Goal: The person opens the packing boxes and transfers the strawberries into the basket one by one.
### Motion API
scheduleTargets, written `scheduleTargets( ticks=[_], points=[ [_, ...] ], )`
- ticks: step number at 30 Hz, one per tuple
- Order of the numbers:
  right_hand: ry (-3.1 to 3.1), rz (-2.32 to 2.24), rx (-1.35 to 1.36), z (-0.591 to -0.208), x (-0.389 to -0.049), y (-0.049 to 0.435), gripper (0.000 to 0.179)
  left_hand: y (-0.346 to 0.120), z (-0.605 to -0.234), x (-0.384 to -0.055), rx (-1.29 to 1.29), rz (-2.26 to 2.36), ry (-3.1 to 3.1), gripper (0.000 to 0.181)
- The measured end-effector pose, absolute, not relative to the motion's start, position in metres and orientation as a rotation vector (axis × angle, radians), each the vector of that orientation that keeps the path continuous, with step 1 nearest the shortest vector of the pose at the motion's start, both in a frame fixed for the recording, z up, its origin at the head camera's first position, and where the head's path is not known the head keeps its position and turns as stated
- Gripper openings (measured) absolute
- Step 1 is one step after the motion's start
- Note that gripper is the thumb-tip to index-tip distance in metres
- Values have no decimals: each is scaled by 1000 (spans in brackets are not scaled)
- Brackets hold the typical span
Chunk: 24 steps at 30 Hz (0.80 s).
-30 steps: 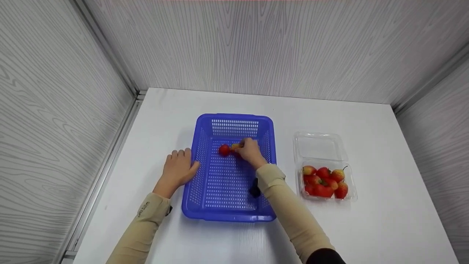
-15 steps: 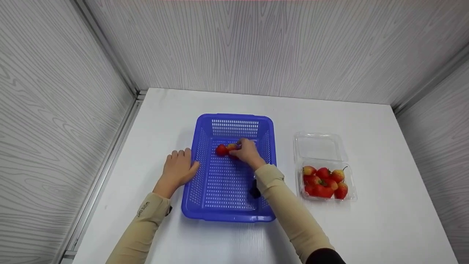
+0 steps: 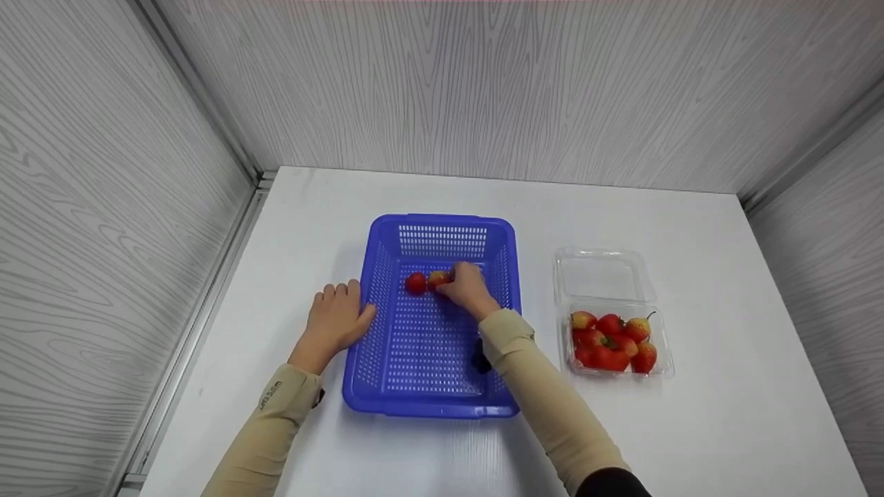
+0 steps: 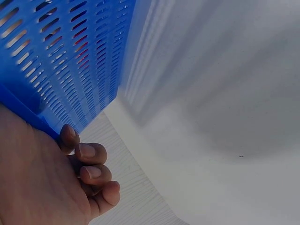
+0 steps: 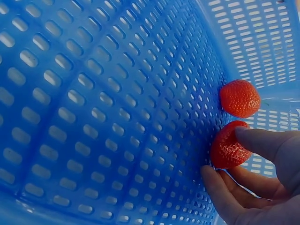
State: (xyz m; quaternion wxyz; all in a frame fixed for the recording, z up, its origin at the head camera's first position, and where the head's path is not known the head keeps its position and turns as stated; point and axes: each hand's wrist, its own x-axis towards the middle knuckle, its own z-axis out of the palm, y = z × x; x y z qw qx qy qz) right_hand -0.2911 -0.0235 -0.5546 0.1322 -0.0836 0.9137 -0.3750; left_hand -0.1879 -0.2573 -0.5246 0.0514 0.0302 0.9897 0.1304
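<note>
Left hand is left of centre, thumb over the blue basket rim, gripping it. Clear box with berries sits lower right, lid open. Mid-frame, inside the basket, the right hand is pinching a strawberry right beside another one. Woodgrain wall up top.

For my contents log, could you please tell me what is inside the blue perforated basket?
The basket holds a loose strawberry and a second strawberry pinched by the right hand. From above, that hand and sleeve cover part of the interior; anything under the fingers is hidden.
</note>
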Motion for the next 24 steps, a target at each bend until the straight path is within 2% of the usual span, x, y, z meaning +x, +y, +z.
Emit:
scheduleTargets(
  ticks=[10, 14, 24],
  points=[
    [2638, -1093, -206, -550, -291, -22, 26, -256, -525, -189, 107, 403, 3047, 38],
    [2609, -1114, -154, -544, -288, -19, 29, -256, -524, -188, 116, 413, 3043, 41],
    [2595, -1088, -126, -504, -289, -7, 41, -257, -524, -188, 113, 419, 3019, 44]
  ],
)
